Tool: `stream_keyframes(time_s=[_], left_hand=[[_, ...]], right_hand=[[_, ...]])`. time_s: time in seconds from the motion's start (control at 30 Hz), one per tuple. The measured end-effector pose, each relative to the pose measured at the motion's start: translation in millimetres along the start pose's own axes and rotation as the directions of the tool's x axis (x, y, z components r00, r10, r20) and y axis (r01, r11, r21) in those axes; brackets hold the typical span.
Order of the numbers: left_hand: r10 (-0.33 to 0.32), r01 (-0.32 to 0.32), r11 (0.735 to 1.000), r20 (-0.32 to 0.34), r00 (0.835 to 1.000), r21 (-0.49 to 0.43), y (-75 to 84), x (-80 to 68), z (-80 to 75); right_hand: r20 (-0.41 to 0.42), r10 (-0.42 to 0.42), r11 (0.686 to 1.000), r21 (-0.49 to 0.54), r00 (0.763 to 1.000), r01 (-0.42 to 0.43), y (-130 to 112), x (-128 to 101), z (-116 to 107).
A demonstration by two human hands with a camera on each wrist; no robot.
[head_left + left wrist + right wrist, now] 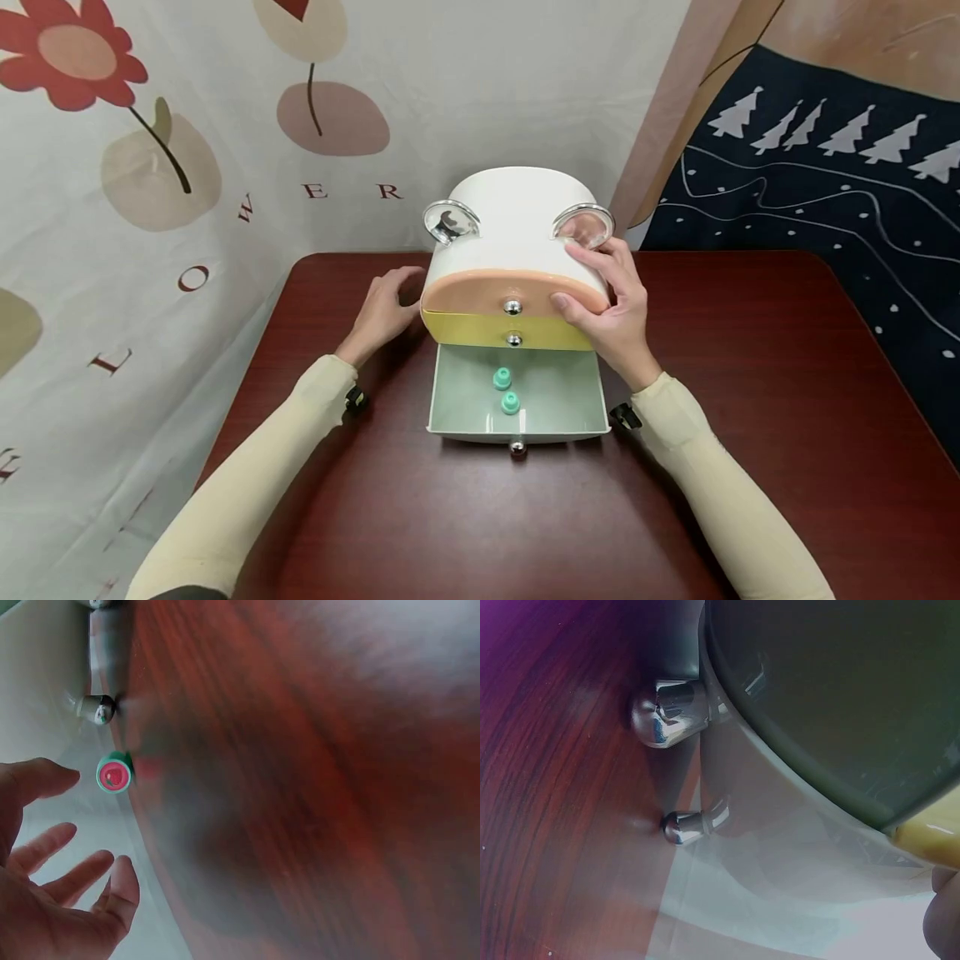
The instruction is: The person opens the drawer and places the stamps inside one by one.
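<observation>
A small white drawer cabinet (517, 208) stands on the dark red table (750, 375). Its pink top drawer (480, 292) and yellow middle drawer (472, 331) are in; the green bottom drawer (558, 396) is pulled out. Two teal caps (502, 378) (510, 403) lie inside it. My right hand (607, 292) grips the cabinet's right corner, thumb on the pink front, fingers on top. My left hand (386, 304) lies relaxed beside the cabinet's left side, holding nothing. In the left wrist view the left hand (67, 877) has spread fingers near a teal cap with a pink centre (114, 772).
A flowered cloth (150, 167) hangs behind and to the left of the table; a dark cloth with white trees (825, 167) is at the right. The right wrist view shows the green drawer's chrome knob (667, 714) and a small chrome foot (682, 827) over the table.
</observation>
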State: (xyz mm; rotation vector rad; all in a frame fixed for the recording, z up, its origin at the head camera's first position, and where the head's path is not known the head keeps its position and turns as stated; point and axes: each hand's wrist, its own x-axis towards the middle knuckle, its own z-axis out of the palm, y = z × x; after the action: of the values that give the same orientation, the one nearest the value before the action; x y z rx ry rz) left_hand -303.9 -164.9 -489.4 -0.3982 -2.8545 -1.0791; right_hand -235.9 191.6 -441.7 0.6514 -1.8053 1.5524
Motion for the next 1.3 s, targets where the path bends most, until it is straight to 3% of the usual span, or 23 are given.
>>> stream_keyframes(time_s=[0.27,0.43,0.63,0.9,0.93,1.17,1.3], left_hand=[[-0.014,0.014,1.0,-0.005,1.0,-0.019,20.8,8.6,19.7],[0.02,-0.02,1.0,0.022,1.0,-0.02,36.7,14.7,40.7],[0.095,-0.094,0.995,0.044,0.994,-0.039,63.2,23.3,64.9],[0.253,-0.256,0.967,0.142,0.957,0.003,98.3,35.3,91.0],[0.268,-0.271,0.963,0.154,0.951,-0.003,94.2,39.8,97.4],[0.225,-0.252,0.965,0.273,0.935,0.069,111.2,38.8,100.4],[0.332,-0.346,0.938,0.272,0.903,0.004,93.3,46.8,117.3]], right_hand=[[-0.024,0.014,1.0,0.001,1.0,-0.014,-20.2,-3.4,-22.6],[-0.062,0.01,1.0,0.0,0.998,-0.01,-47.7,-5.4,-41.9],[-0.1,0.021,1.0,0.021,0.995,-0.019,-55.9,-11.8,-70.4],[-0.151,0.03,0.998,0.063,0.988,-0.02,-64.6,-20.3,-96.9],[-0.155,0.03,0.997,0.068,0.987,-0.019,-65.5,-21.2,-98.3],[-0.14,0.031,0.998,0.053,0.99,-0.024,-68.0,-21.4,-99.3],[-0.13,0.035,0.999,0.04,0.991,-0.03,-69.2,-19.5,-97.8]])
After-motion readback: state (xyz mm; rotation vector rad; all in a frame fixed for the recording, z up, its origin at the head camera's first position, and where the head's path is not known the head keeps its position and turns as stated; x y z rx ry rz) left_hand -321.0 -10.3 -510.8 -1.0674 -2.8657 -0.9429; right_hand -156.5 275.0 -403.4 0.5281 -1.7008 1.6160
